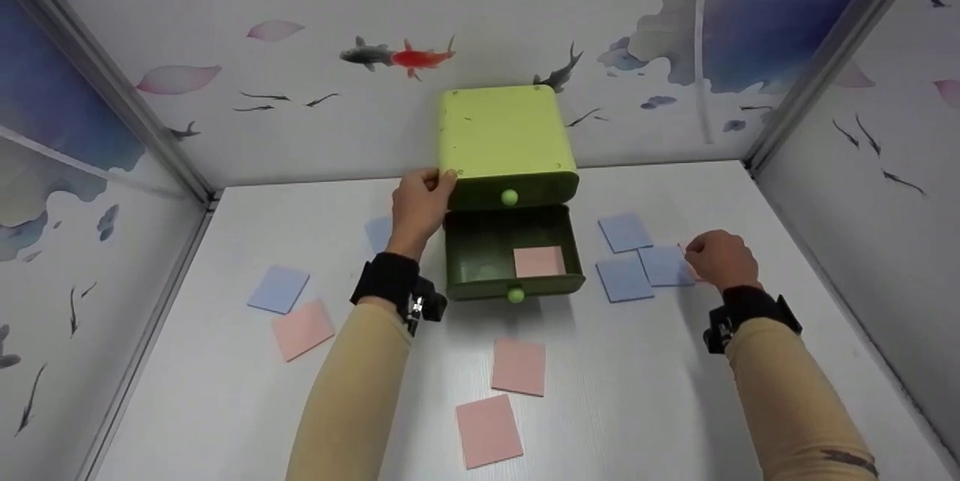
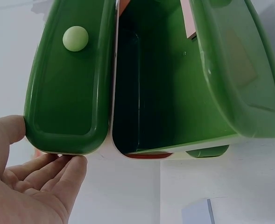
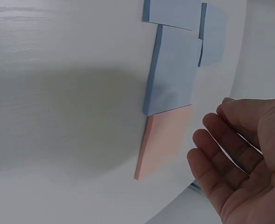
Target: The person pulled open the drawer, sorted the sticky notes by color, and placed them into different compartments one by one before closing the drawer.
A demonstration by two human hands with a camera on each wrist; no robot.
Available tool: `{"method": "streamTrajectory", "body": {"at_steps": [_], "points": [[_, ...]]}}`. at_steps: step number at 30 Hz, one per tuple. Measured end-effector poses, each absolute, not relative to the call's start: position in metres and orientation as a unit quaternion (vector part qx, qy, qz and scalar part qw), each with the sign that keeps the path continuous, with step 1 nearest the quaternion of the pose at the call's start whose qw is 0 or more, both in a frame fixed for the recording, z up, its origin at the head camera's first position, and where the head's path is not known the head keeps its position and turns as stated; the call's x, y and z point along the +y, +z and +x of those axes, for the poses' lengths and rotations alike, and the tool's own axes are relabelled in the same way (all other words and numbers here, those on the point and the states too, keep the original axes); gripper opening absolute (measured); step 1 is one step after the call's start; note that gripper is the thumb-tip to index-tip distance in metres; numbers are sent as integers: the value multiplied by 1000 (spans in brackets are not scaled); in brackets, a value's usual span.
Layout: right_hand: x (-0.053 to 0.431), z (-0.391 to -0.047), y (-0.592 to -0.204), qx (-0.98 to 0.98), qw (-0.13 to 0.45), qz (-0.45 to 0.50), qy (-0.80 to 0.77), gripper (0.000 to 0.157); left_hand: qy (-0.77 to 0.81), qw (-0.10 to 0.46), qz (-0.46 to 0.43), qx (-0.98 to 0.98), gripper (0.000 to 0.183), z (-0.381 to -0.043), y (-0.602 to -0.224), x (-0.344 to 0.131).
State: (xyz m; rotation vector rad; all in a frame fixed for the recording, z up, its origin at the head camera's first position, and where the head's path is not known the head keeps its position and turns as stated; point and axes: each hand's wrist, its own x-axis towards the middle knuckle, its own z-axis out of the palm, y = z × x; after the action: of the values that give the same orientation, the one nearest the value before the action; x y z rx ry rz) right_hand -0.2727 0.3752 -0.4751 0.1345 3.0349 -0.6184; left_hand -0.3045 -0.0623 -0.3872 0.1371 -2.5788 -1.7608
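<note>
A yellow-green two-drawer box stands against the back wall. Its lower drawer is pulled out, and a pink sticky-note pad lies inside on the right. My left hand holds the box's front left corner, thumb at the top edge and fingers against the side. On the right, my right hand hovers with loosely bent fingers and nothing in them. Close by it is a pink pad, mostly hidden in the head view, beside a blue pad.
Two more blue pads lie right of the drawer. At left are a blue pad and a pink pad; another blue pad is partly behind my left hand. Two pink pads lie in front. Patterned walls enclose the white table.
</note>
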Motion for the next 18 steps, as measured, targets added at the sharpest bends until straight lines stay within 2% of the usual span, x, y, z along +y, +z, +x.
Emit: {"method": "streamTrajectory", "body": {"at_steps": [5,12,18], "points": [[383,-271,-490,981,26,68,-182,34,-565,5,49,-824,38,-306,-389,-64],[389,-272,-509,976,40,104,-189,42,-558,13,46,-829,38,-305,-390,-63],[397,-271,-515,972,46,105,-204,41,-553,14,45,-832,40,-306,-388,-62]]}}
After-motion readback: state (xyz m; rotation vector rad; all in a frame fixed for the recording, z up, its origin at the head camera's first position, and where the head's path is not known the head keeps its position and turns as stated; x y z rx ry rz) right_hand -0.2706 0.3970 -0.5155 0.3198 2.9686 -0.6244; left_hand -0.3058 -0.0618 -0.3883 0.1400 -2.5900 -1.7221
